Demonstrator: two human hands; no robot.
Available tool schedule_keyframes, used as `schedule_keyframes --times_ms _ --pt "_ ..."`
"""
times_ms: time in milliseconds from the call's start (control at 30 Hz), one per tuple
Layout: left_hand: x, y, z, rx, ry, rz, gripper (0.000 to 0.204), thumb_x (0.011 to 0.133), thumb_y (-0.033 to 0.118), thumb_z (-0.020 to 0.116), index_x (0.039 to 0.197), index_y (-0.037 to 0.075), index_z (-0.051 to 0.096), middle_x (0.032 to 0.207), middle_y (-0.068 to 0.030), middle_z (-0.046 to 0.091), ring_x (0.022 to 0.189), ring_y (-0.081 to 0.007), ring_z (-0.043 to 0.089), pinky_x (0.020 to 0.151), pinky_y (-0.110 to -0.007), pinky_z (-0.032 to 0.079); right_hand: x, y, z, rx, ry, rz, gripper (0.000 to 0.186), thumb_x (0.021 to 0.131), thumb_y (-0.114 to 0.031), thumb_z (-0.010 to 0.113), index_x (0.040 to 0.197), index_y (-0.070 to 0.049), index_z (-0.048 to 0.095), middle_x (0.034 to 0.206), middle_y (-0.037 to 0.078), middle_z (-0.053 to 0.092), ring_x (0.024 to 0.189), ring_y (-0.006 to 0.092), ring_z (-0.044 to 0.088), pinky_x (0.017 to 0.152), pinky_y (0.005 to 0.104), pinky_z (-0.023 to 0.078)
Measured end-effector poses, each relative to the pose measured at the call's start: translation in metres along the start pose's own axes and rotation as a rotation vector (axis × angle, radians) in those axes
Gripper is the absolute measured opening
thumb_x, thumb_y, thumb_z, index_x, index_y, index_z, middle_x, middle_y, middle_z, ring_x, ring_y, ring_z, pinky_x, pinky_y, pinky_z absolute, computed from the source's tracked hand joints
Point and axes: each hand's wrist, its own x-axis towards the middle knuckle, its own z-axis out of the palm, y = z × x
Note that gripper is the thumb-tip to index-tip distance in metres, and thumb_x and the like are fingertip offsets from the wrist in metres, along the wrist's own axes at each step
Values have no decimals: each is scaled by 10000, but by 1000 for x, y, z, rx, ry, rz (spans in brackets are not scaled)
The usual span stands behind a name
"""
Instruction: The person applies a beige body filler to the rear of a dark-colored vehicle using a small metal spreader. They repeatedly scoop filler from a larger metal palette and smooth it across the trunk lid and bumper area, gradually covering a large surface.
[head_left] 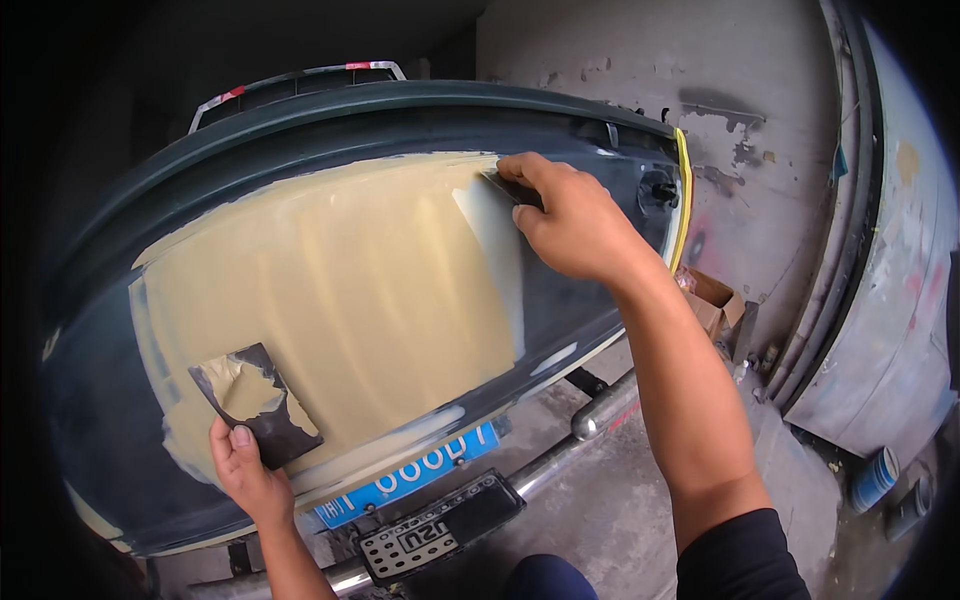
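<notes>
A dark vehicle tailgate [575,310] spans the view, its middle coated with beige body filler [340,270] in streaky bands. My right hand [575,220] is closed on a thin dark putty spreader [518,190], whose edge meets the panel at the filler's upper right corner. Just below that corner runs a pale whitish strip [495,250] beside the filler. At lower left, my left hand [250,475] grips a dark flat mixing board [285,430] by its lower edge. A lump of beige filler [243,388] is smeared on the board's upper part; the fingers behind the board are hidden.
Below the tailgate are a blue licence plate [385,487], a dark step pad [475,525] and a chrome bumper tube [605,408]. Yellow tape [685,190] lines the panel's right edge. Farther right stand a cardboard box [712,300], a blue can [873,482] and a stained wall [760,60].
</notes>
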Motion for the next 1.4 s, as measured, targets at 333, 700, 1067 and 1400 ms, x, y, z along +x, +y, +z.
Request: schedule_keyframes --times_ms 333,700,1067,1400 --pt "-2 -2 -1 -5 14 -5 415 1078 190 545 1403 -63 490 1313 -142 629 1187 -178 599 1058 -323 443 -6 2 10 -21 -6 -51 458 853 -52 572 1308 -17 615 1223 233 682 1215 403 616 1051 460 482" --pt "-3 2 -5 -7 7 -11 404 1075 158 524 1408 -69 489 1321 -147 626 1204 -194 599 1072 -333 444 -1 -19 18 -26 9 -124 455 826 -18 554 1274 -18 637 1160 238 693 1172 414 620 999 479 492" --pt "-3 8 -5 -7 3 3 393 1082 133 497 1435 -40 486 1329 -122 623 1211 -186 602 1066 -328 455 -38 0 27 -24 -38 -168 482 832 -20 577 1311 -30 622 1252 164 691 1265 372 582 1030 487 446" --pt "-3 10 -9 3 40 2 394 1087 138 499 1436 -46 485 1338 -122 614 1224 -187 583 1094 -334 421 -79 13 42 10 -105 -107 569 802 33 634 1361 -72 612 1255 135 682 1281 341 563 986 473 402"
